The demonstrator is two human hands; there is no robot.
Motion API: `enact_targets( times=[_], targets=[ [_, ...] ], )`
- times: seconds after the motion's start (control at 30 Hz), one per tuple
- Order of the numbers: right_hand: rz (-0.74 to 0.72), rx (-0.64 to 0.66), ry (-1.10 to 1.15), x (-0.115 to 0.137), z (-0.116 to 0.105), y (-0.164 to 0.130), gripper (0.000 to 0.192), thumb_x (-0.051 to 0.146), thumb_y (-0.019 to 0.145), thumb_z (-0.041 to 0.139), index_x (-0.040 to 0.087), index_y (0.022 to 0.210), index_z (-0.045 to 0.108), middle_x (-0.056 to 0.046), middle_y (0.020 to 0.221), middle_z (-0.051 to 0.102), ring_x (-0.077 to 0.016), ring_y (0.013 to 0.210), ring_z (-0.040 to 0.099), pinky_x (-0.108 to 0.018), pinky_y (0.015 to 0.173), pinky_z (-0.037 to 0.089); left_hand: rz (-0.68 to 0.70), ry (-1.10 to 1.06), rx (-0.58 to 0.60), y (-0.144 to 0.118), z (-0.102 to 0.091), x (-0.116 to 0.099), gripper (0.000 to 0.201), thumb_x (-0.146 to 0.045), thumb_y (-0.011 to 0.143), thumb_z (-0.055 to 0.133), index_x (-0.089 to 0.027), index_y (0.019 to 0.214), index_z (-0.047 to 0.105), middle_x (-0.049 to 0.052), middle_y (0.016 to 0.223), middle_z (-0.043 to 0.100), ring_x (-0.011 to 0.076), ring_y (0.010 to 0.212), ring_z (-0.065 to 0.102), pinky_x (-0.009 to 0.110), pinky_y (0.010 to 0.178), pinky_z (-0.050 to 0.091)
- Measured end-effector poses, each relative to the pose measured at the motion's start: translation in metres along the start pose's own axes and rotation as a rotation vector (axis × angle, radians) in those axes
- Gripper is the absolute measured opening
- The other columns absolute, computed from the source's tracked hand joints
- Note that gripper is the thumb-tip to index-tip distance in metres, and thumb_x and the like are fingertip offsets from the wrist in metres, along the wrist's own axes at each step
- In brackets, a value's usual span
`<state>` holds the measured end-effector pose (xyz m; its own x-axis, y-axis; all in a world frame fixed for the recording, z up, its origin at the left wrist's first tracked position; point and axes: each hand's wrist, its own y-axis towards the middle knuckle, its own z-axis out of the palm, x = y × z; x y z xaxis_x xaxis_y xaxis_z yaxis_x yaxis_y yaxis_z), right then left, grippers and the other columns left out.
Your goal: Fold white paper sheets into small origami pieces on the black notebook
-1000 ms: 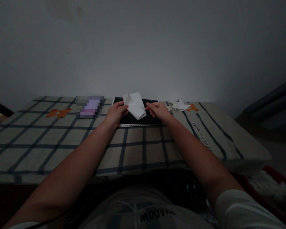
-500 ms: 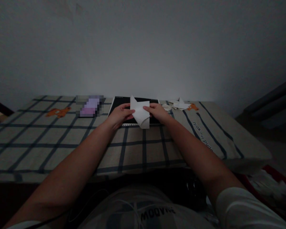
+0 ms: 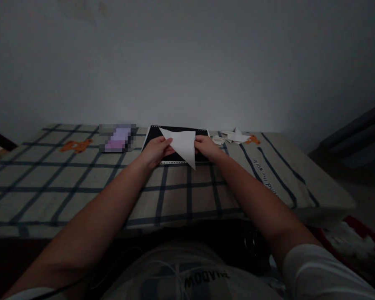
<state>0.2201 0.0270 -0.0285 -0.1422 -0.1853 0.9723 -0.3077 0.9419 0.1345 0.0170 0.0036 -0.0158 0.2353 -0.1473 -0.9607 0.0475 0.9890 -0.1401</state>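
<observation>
Dim room, plain wall; checked cloth (image 3: 81,179) with orange bear prints covers the surface. Left hand (image 3: 156,150) and right hand (image 3: 206,146) each pinch a side of a white paper triangle (image 3: 183,143), held above a black mat (image 3: 171,137). Folded paper pieces (image 3: 236,136) right. Writing on cloth illegible.

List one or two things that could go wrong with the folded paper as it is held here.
The left hand and right hand pinch only the edges of the white paper triangle, so its lower tip hangs free and may flop or crease askew. The dim light could also hide misaligned edges over the black pad.
</observation>
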Motion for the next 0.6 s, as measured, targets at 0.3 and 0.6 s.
enact_targets(
  times=[0.3,0.6],
  targets=[
    [0.058,-0.040,-0.003,0.0061,0.0008,-0.0032,0.033,0.025,0.090,0.061,0.019,0.059,0.055,0.003,0.055,0.054,-0.0087,0.050,0.047,-0.022,0.051,0.039,0.072,-0.008,-0.032,0.0054,-0.0058,0.0036,0.013,-0.009,0.087,0.069,-0.014,0.098,0.072,0.008,0.099,0.076,0.0159,0.085,0.073,0.034,0.091,0.061],
    [0.031,-0.206,-0.010,0.0013,-0.0046,0.0033,0.022,0.035,0.091,0.067,0.020,0.075,0.063,0.004,0.061,0.057,-0.0089,0.051,0.048,-0.023,0.049,0.036,0.162,0.012,-0.044,0.0062,-0.0053,0.0049,0.018,-0.010,0.089,0.065,-0.014,0.106,0.069,0.007,0.098,0.077,0.0172,0.088,0.074,0.039,0.093,0.061]
  ],
)
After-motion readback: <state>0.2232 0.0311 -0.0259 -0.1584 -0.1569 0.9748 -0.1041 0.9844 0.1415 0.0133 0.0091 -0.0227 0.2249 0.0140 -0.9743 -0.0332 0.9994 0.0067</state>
